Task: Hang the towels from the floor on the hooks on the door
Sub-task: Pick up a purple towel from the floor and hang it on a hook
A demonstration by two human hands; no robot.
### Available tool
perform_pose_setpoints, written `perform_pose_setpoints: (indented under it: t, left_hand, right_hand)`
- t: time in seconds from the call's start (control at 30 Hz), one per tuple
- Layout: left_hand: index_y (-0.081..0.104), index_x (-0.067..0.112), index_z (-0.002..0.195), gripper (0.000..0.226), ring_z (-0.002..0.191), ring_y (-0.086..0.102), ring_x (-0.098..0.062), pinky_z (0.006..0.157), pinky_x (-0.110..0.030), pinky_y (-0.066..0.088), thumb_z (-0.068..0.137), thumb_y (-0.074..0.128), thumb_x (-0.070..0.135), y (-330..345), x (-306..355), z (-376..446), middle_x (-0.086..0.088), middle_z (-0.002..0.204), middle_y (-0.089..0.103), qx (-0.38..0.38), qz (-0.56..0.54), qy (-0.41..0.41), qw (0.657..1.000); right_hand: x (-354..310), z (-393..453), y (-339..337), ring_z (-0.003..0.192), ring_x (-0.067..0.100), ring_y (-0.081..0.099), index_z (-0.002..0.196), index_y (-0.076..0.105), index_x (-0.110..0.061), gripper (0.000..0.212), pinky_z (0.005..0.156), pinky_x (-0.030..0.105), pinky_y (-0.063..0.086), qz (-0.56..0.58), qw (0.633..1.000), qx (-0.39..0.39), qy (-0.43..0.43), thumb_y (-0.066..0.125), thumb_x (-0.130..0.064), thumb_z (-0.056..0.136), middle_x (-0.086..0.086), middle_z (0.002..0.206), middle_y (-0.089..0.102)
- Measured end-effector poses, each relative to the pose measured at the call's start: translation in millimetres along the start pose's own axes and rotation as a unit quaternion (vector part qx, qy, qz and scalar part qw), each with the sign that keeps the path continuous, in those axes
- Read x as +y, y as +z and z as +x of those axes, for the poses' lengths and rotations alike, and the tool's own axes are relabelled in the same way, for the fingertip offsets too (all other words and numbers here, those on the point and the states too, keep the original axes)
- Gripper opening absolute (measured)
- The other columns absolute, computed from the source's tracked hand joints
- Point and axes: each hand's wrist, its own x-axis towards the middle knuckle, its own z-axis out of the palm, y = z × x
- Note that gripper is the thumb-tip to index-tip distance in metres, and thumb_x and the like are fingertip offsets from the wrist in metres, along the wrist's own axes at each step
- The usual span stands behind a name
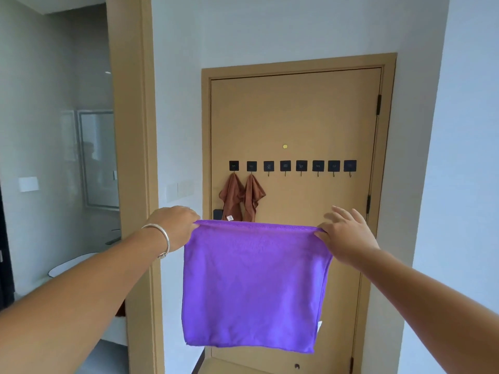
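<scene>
Now both hands pinch the purple towel (253,287) taut, left hand (172,228) and right hand (345,236) at its top corners; better to bunch one corner and loop it over the third hook (268,168), beside the brown towels (240,198)

Purple towel (253,287), brown towels (241,198), tan door (294,117).

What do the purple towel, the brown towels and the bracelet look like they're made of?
Purple towel: soft, matte, fuzzy cloth, probably microfibre; it hangs limp with a stitched hem. Brown towels: thinner-looking cloth with a slight sheen, draping in folds from two hooks; the fibre is unclear. Bracelet on the left wrist: shiny, silver-coloured, likely metal.
</scene>
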Motion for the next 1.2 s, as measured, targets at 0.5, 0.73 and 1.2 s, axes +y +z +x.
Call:
perform_pose_setpoints:
  t: [0.5, 0.73, 1.2]
  left_hand:
    - [0.047, 0.027, 0.079, 0.02, 0.081, 0.051, -0.017, 0.064, -0.027, 0.033, 0.098, 0.038, 0.029, 137, -73, 239, 0.008, 0.084, 0.047, 0.049, -0.04, 0.028, 0.998]
    - [0.061, 0.026, 0.097, 0.02, 0.083, 0.056, -0.014, 0.066, -0.024, 0.036, 0.098, 0.042, 0.031, 195, -87, 322, 0.008, 0.093, 0.059, 0.059, -0.066, 0.052, 0.995]
    - [0.062, 0.024, 0.106, 0.022, 0.09, 0.058, -0.011, 0.078, -0.024, 0.049, 0.098, 0.044, 0.032, 284, -80, 489, 0.009, 0.104, 0.063, 0.076, -0.096, 0.041, 0.992]
  right_hand:
    - [-9, 229, 95, 0.147, 0.016, 0.012, 0.129, 0.056, -0.036, 0.045, 0.119, 0.043, 0.007, -0.013, 0.999, 0.004, 0.043, 0.023, -0.05, 0.102, -0.007, 0.151, 0.036]
    - [-5, 299, 141, 0.147, 0.016, 0.01, 0.13, 0.056, -0.037, 0.044, 0.118, 0.043, 0.006, -0.019, 0.998, -0.009, 0.06, 0.025, -0.05, 0.102, -0.008, 0.151, 0.036]
    - [44, 458, 235, 0.147, 0.014, 0.009, 0.13, 0.056, -0.036, 0.042, 0.12, 0.041, 0.007, -0.02, 0.999, 0.017, 0.047, 0.027, -0.047, 0.102, -0.01, 0.152, 0.035]
